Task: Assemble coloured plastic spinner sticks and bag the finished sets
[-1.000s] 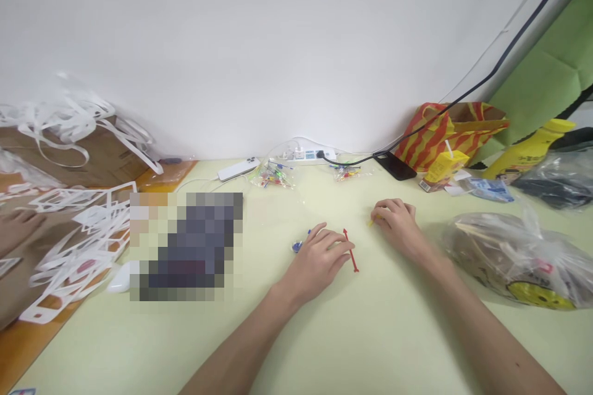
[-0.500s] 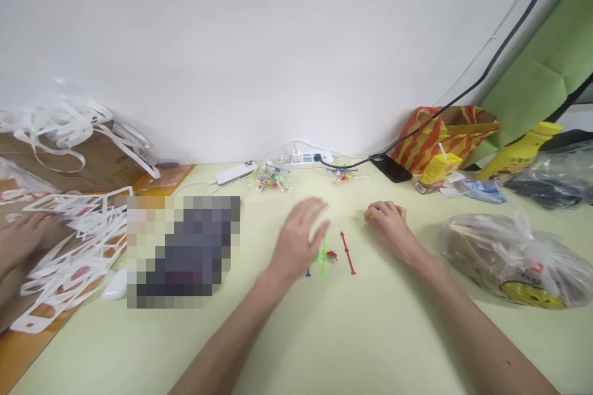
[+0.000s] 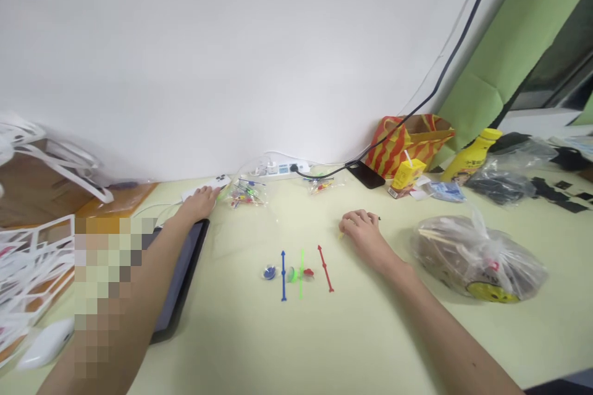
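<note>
The pale yellow table [image 3: 352, 345] is bearing a crumpled clear plastic bag [image 3: 477, 256] lying at the right and a dark tablet [image 3: 183, 278] lying at the left. The left hand [image 3: 200, 203] is stretching far across, fingers spread flat on a white phone [image 3: 208, 186]. The right hand [image 3: 364, 233] is resting curled, closing on a small yellow stick [image 3: 341, 236]. Between them, near the middle, blue stick [image 3: 283, 276], green stick [image 3: 301, 273] and red stick [image 3: 325, 268] are lying side by side, untouched

Head view, forward-down over table [image 3: 370, 345] (probably close)
</note>
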### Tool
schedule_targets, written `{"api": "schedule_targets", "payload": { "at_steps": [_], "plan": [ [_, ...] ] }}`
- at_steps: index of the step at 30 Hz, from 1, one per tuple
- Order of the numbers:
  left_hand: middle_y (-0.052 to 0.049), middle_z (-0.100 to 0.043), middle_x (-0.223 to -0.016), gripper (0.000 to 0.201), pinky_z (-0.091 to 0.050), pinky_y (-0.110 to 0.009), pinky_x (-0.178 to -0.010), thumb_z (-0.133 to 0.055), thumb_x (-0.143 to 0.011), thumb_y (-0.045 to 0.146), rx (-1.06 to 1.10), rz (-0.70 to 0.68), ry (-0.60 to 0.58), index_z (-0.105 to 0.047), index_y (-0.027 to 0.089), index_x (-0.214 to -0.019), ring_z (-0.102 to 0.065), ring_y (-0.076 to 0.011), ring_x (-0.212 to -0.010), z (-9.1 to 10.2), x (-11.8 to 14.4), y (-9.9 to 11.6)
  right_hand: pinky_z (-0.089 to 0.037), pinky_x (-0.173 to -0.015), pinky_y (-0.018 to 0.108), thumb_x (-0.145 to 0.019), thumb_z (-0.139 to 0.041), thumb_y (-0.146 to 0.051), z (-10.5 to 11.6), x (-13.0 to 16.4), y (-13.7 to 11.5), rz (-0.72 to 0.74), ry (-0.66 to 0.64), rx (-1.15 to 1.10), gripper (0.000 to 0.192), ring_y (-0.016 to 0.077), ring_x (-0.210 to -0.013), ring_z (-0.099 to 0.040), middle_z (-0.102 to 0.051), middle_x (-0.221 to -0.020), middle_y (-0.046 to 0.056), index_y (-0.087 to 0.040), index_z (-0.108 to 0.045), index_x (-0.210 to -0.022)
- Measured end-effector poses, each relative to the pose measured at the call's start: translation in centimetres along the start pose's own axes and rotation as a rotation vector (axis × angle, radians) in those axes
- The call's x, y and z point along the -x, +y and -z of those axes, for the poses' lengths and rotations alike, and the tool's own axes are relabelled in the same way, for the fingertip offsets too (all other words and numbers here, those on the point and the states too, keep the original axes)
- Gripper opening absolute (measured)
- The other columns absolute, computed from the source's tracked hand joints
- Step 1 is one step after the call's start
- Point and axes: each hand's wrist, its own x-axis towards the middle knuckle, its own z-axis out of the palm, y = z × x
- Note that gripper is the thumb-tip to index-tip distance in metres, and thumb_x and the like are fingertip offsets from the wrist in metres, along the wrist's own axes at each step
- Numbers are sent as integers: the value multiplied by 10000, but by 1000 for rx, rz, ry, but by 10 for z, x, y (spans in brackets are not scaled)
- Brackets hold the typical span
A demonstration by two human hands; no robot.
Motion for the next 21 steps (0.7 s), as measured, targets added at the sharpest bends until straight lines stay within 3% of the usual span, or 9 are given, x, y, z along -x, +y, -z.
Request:
{"api": "schedule_targets", "payload": {
  "at_steps": [4, 14, 21],
  "plan": [
    [-231, -563, -1272, 415, -431, -489, -1012, -344, -973, 224, -35, -41, -28, -511, 82, -1325, -505, -325, -1227, -19, -11, -18, -294, -901, 416, -838, -411, 53, 0, -2, 6, -4, 2, -1, 345, 251, -1092, -452, -603, -1143, 82, -227, -561, -974],
    [-213, -578, -1237, 496, -386, -485, -1064, -290, -935, 157, -104, -93, -74, -492, 91, -1383, -528, -340, -1210, -35, -26, -39, -293, -906, 425, -893, -364, 13, -2, -3, 6, 8, -36, -53, 331, 248, -1113, -457, -624, -1140, 77, -234, -563, -989],
    [-214, -593, -1241, 460, -386, -467, -1061, -303, -952, 198, -62, -72, -53, -527, 98, -1341, -523, -341, -1237, -36, -25, -38, -274, -910, 475, -1004, -381, -230, 5, -1, 27, -166, 113, -4, 273, 282, -1091, -479, -645, -1179, 94, -279, -610, -1146]
  ]
}}
